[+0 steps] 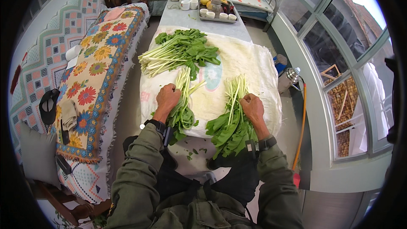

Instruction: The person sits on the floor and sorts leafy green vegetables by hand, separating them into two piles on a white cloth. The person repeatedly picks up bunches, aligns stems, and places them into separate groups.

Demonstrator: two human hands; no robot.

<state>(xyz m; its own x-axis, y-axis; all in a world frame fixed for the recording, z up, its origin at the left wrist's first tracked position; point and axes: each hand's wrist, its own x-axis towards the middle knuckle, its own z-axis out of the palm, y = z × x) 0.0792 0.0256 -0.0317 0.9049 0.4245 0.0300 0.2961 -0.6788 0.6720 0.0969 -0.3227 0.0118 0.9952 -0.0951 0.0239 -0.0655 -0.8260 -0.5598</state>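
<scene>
My left hand is curled at the left side of a small bunch of leafy greens, fingers closed on its pale stalks. The bunch's leaves hang over the table's near edge. My right hand pinches at the right edge of a second bunch, whose stalks point away from me and whose leaves droop over the same edge. Its fingertips are partly hidden. Beyond my left hand lies a larger pile of the greens, stalks to the left. All rest on a white woven sack spread over the table.
At the table's far end stand white cups and a metal tray with fruit, a glass pot and cups. A sofa with a flowered cover runs along the left. Right of the table stands a vacuum flask. Leaf scraps lie below.
</scene>
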